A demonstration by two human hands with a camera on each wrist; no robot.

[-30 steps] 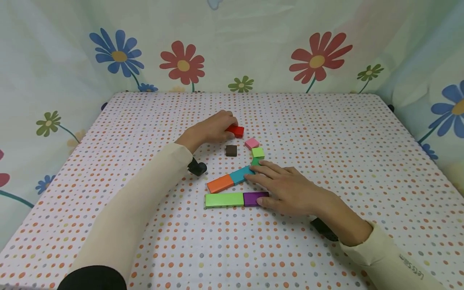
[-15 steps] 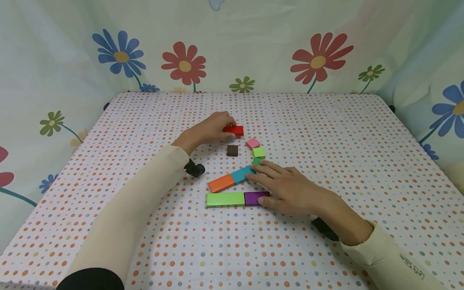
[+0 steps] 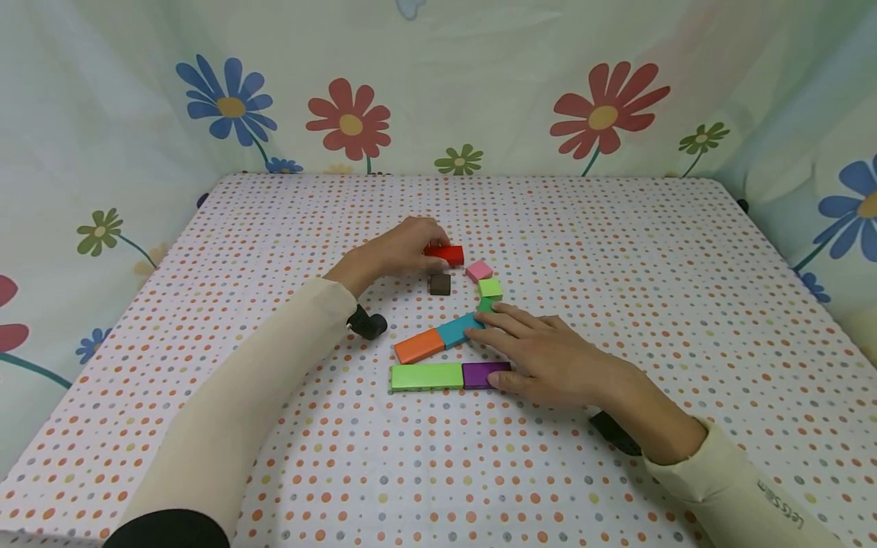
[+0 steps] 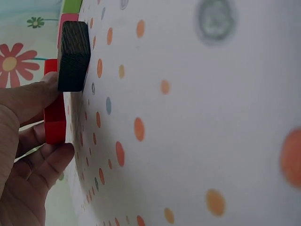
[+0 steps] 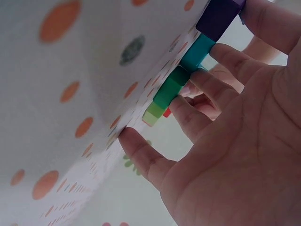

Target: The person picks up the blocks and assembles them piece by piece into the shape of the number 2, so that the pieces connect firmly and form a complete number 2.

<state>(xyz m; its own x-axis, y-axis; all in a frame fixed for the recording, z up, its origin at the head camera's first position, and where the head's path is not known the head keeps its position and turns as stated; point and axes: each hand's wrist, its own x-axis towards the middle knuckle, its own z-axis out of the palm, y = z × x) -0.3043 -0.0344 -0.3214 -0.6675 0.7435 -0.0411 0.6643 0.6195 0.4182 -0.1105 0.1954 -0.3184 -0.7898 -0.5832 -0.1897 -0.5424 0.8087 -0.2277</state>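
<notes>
My left hand (image 3: 404, 250) pinches a red block (image 3: 448, 255) between thumb and fingers, behind a small dark brown block (image 3: 440, 285). In the left wrist view the thumb lies on the near side of the red block (image 4: 55, 117). My right hand (image 3: 548, 358) is spread, its fingers touching a blue block (image 3: 457, 331) and a green block (image 3: 485, 304), with the thumb at a purple block (image 3: 485, 375). A light green cube (image 3: 489, 288) and a pink block (image 3: 479, 271) continue the curved row toward the red block.
An orange block (image 3: 419, 346) adjoins the blue one. In front, a long lime block (image 3: 427, 377) sits end to end with the purple one. Everything lies on a table with a dotted cloth (image 3: 384, 472); a flowered curtain (image 3: 493, 84) hangs behind and at both sides.
My left hand has shifted the red block slightly, bringing it a little nearer the pink and brown blocks. My right hand has stayed in place.
</notes>
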